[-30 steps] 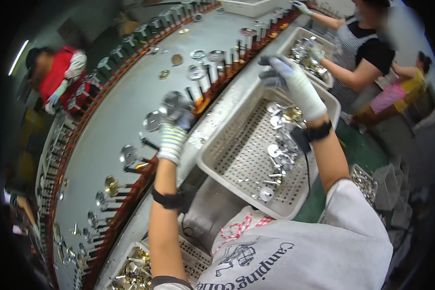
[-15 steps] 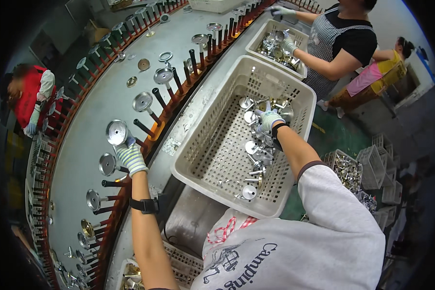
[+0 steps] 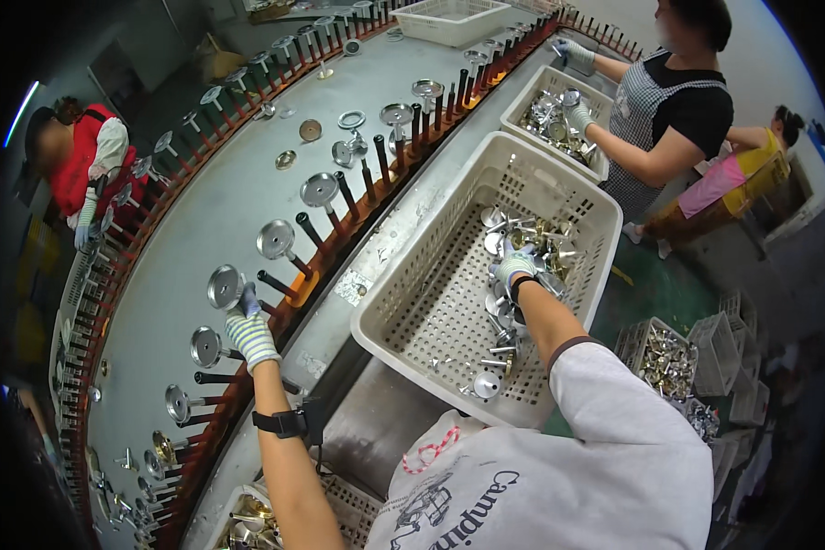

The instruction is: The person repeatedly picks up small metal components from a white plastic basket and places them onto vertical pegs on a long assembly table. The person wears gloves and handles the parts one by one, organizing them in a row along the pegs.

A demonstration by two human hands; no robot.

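Note:
My left hand (image 3: 252, 335), in a green-and-white striped glove, is closed at the stem of a silver cup-shaped metal part (image 3: 225, 287). The part stands in the curved row of upright dark pegs; the stem is mostly hidden by my fingers. Similar parts sit to either side, one silver cup (image 3: 275, 239) beyond and another (image 3: 205, 346) nearer. My right hand (image 3: 515, 266), gloved alike, reaches into a large light-grey perforated basket (image 3: 403, 275). Its fingers look spread among loose silver and brass-coloured stemmed parts (image 3: 550, 247); their tips are partly hidden.
Loose rings and discs (image 3: 310, 130) lie on the grey table (image 3: 183, 247). Past my basket, a person in a checked apron (image 3: 651, 119) works at a smaller basket (image 3: 564, 151). A person in red (image 3: 82, 170) stands across the table. Filled crates (image 3: 660, 357) stand on the floor.
The view has shifted. Against the table, the peg row has moved toward me, and my left hand has moved with its part. Within the basket, my right hand has come nearer and leftward.

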